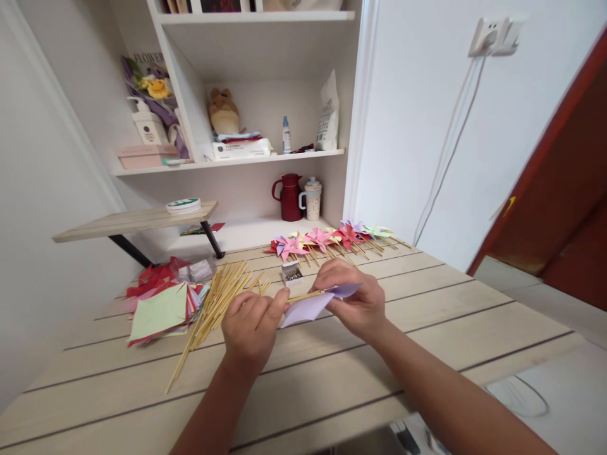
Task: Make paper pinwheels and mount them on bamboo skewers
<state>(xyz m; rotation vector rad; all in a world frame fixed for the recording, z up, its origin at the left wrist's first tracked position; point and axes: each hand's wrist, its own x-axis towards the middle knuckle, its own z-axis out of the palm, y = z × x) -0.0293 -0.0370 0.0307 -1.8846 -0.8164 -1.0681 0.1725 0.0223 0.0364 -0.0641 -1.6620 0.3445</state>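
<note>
My left hand is closed around a thin wooden stick that points right, toward my other hand. At the stick's far end, my right hand pinches a purple paper pinwheel; its fingers partly cover the middle of the paper, so the joint between stick and paper is hidden. Just beyond my hands stands a small open white box with tiny metal pins inside. A pile of loose wooden sticks lies left of my left hand.
Cut coloured paper sheets are stacked at the left. Several pinwheels on sticks lie along the table's back edge. Behind them, a red jug and a cup stand under the shelf. A small raised wooden stand is at back left.
</note>
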